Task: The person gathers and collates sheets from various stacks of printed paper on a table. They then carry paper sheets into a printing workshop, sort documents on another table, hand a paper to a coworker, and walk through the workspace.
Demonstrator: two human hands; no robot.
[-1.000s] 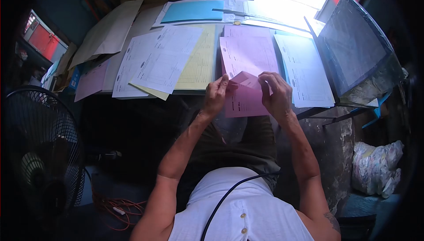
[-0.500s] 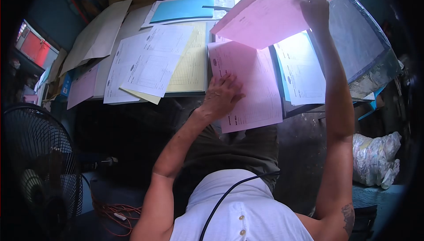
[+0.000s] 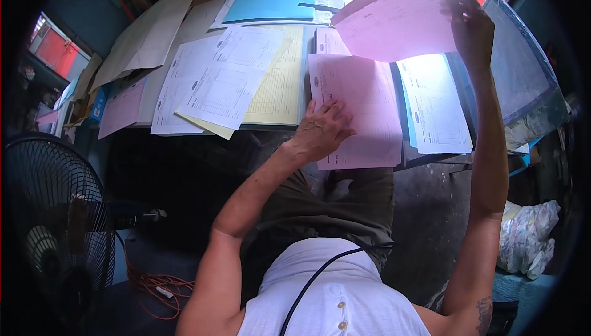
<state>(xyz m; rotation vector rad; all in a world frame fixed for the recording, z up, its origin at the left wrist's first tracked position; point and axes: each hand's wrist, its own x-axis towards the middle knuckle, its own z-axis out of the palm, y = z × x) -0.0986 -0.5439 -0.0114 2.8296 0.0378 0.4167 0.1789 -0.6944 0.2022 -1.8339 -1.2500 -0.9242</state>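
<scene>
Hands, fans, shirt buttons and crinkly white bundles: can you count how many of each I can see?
Bare hands, left hand and right hand: 2
Round black wire-cage fan: 1
Small round tan buttons on the white cloth top: 2
Crinkly whitish plastic bundle: 1
Total: 6

The table (image 3: 194, 25) carries white sheets (image 3: 231, 77), yellow sheets (image 3: 283, 90), pink sheets (image 3: 372, 111) and brown paper (image 3: 144, 34)

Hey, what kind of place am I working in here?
Probably a small print or form-making workshop: printed white forms and a pink stack cover the table, with a wrapped bundle and a standing fan nearby.
</scene>
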